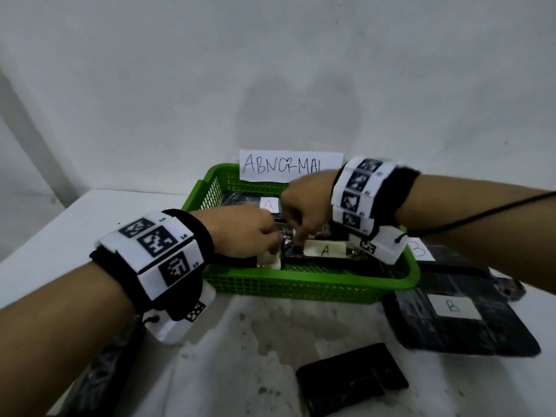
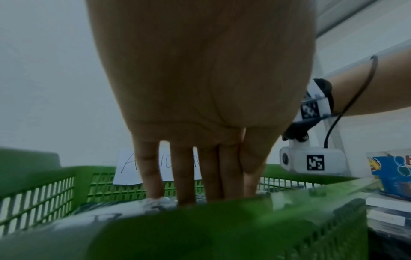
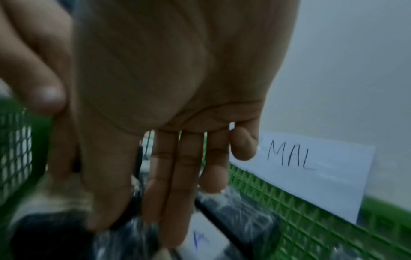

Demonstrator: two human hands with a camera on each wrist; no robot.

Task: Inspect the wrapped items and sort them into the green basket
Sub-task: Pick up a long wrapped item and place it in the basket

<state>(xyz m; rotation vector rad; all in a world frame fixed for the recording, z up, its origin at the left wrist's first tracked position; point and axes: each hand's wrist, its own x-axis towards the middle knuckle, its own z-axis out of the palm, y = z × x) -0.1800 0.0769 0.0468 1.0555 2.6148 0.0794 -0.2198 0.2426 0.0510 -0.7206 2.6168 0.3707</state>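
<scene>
The green basket stands at the back of the white table, with a paper sign reading ABNORMAL on its far wall. Black wrapped items with white "A" labels lie inside. Both hands reach into it. My left hand points straight fingers down, and their tips touch a wrapped item behind the near rim. My right hand is at the left end of the front wrapped item. In the right wrist view a black edge runs between its fingers, as if pinched.
Another "A" item lies at the basket's back. Flat black wrapped items labelled "B" are stacked right of the basket. A small black item lies at the front. A wrapped item sits under my left forearm. A colourful box stands to the right.
</scene>
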